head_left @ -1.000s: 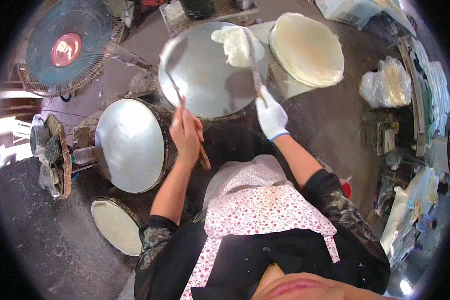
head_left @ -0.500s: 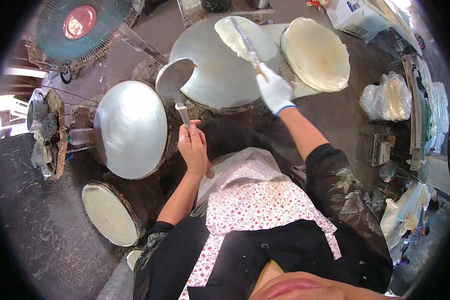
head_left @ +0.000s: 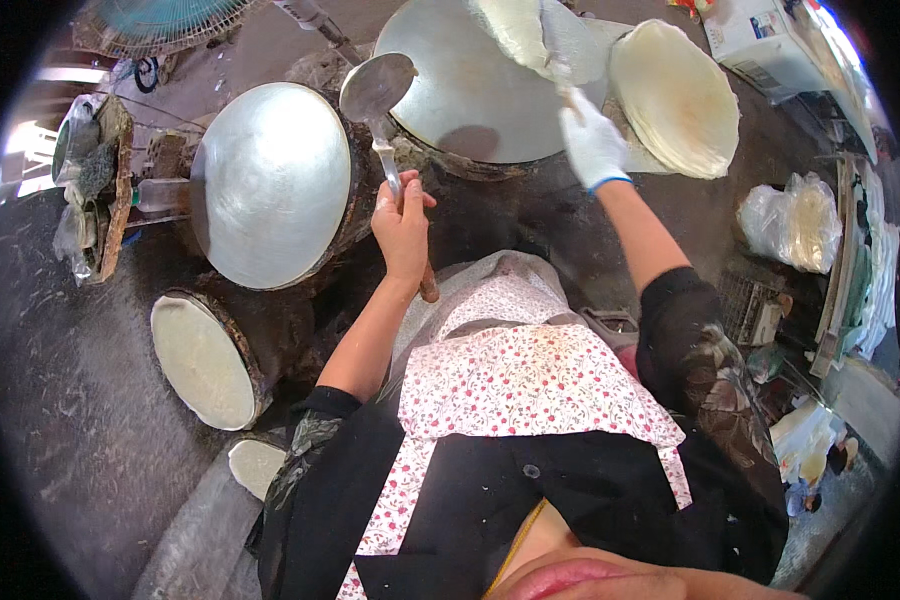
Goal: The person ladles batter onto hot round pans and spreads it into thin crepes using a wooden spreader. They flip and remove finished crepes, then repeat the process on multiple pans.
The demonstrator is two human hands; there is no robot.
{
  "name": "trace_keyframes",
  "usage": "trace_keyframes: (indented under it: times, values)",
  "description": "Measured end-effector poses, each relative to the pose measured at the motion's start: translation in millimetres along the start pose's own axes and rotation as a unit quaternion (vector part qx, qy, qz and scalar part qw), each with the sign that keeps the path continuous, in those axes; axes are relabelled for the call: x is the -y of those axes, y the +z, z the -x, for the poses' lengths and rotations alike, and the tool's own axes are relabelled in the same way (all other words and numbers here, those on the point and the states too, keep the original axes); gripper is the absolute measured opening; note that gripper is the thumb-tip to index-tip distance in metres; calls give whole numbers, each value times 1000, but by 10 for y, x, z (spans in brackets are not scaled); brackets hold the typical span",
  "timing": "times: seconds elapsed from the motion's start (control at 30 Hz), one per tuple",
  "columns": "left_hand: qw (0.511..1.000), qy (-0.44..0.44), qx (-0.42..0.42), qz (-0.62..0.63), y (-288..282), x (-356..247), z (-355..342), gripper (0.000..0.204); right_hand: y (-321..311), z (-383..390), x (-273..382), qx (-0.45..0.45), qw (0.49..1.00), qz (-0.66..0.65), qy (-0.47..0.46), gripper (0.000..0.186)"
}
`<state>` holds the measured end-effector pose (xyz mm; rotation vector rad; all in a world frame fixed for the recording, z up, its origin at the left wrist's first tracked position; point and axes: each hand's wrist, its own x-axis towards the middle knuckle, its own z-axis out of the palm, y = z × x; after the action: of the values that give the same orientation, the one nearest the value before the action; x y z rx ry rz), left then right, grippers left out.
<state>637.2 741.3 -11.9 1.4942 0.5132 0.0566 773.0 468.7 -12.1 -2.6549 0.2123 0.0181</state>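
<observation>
White box [head_left: 760, 35] beside flatbread stack [head_left: 675, 95], seemingly labelled.

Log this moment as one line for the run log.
left hand: grips ladle between the two domed pans | right hand: gloved, holds spatula lifting thin flatbread off rear pan | stack of flatbreads at right

Your bare left hand [head_left: 402, 225] drew the round metal ladle [head_left: 375, 88] off the upper domed metal griddle [head_left: 470, 85] toward the left domed griddle [head_left: 270, 180]. Your white-gloved right hand [head_left: 592, 142] pushed the thin spatula [head_left: 553, 45] farther up, lifting the pale thin flatbread [head_left: 515, 30] toward the griddle's far edge.
</observation>
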Motion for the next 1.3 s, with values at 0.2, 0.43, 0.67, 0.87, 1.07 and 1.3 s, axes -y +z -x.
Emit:
trace_keyframes:
  times: [0.2,0.43,0.67,0.87,1.07,1.3]
  values:
    - [993,60,-105,6,564,394,-293,23,-23,-90,-47,-2,997,-67,-38,49]
    - [975,64,-210,-34,940,458,-378,25,-4,-289,-53,54,993,-23,-105,48]
    - [956,48,-277,-79,1028,470,-401,20,-152,-424,-125,41,998,34,-33,43]
    - [948,47,-315,-26,1056,531,-448,20,-167,-559,-114,44,983,-29,-176,42]
    - [929,49,-346,-124,905,684,-284,19,-88,-714,-279,92,974,-3,-208,41]
    - [942,-11,-324,-88,609,646,329,28,-280,-757,-224,39,971,-12,-235,33]
